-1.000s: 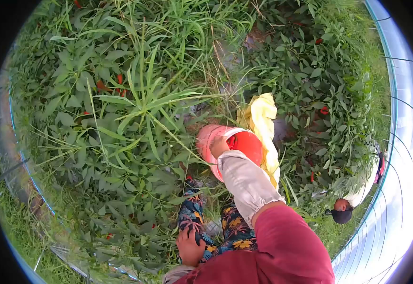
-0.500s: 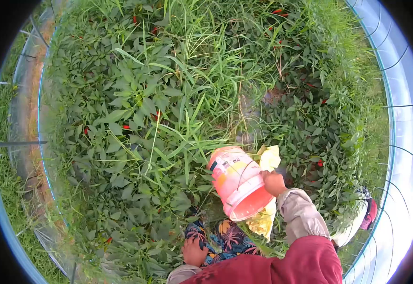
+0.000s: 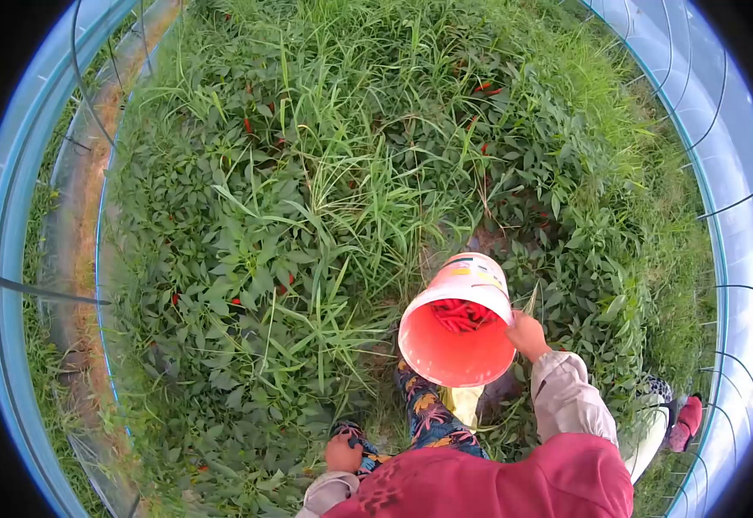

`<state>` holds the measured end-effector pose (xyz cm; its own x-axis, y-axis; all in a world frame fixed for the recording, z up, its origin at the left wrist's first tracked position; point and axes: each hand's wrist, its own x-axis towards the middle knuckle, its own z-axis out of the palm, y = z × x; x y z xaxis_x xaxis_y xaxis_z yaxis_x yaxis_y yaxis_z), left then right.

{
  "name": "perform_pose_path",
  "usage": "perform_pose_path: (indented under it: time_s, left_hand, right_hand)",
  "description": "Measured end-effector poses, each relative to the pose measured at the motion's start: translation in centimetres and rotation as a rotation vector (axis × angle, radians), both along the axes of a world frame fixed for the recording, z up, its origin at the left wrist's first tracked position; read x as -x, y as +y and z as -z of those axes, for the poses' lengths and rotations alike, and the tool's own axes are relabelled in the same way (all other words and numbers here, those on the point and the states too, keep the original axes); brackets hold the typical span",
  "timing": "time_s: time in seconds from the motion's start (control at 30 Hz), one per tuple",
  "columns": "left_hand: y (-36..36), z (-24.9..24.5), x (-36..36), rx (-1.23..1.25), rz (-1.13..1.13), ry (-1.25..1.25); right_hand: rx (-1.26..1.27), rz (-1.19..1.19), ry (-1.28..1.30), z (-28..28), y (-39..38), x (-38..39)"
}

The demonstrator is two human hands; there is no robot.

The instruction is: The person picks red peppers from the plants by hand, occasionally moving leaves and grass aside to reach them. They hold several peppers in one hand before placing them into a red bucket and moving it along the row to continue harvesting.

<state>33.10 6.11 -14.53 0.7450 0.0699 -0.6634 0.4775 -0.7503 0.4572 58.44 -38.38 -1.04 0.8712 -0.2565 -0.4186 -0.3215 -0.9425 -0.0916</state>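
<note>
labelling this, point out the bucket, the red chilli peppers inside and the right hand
Bucket [image 3: 447, 358]: head view, inner wall
Red chilli peppers [image 3: 461, 318]: head view, middle of heap
Right hand [image 3: 528, 336]: head view, middle of hand

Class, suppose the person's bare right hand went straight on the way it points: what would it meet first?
The round pink plastic bucket, most likely: the right hand already appears to touch its side, though depth is unclear.

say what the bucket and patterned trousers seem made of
The bucket looks like smooth plastic, judging by its even inner wall and rim; gloss is unclear. The patterned trousers seem matte cloth, their floral print showing no shine; fibre unclear.
</note>
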Motion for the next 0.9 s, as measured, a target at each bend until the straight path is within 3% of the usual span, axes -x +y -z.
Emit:
perform_pose_path:
  time_s: [0.07,0.1,0.17,0.2,0.23,0.3,0.33,0.43,0.53,0.63,0.9]
  left_hand:
    - [-2.8,0.3,-3.5,-0.018,-0.041,0.056]
    - [-3.3,0.0,-3.6,-0.009,-0.007,0.038]
    - [-6.2,-0.5,-4.6,0.031,0.024,-0.019]
    - [-7.7,-1.1,-5.5,-0.003,-0.006,0.027]
    - [-8.5,-1.7,-6.3,-0.021,-0.021,0.032]
    - [-10.2,-3.0,-8.9,0.018,0.02,-0.178]
    - [-10.9,-3.7,-10.4,0.023,0.003,-0.164]
    - [-13.7,-6.9,-15.0,-0.049,0.041,-0.299]
    - [-15.3,-8.4,-17.8,-0.113,0.027,-0.474]
    - [-16.1,-9.3,-19.7,-0.137,-0.002,-0.486]
    - [-16.5,-5.1,-19.4,-0.011,-0.094,-0.346]
  right_hand:
    - [-0.071,0.085,-0.092,1.5,-3.1,-2.8]
    - [-0.095,0.088,-0.065,2.2,-4.0,-3.0]
    - [-0.284,0.319,0.019,2.8,-6.7,-6.2]
    - [-0.339,0.391,0.049,0.6,-5.7,-7.7]
    - [-0.355,0.378,0.059,1.3,-6.1,-8.3]
    - [-0.614,0.626,0.036,2.3,-7.0,-9.1]
    - [-0.759,0.718,0.055,2.5,-7.1,-9.5]
    - [-0.946,0.862,0.067,4.2,-6.4,-11.2]
    - [-1.106,0.954,0.071,4.5,-3.8,-14.9]
    - [-1.249,1.003,0.012,6.5,-1.2,-19.7]
    - [-1.578,1.029,-0.168,11.8,6.8,-33.8]
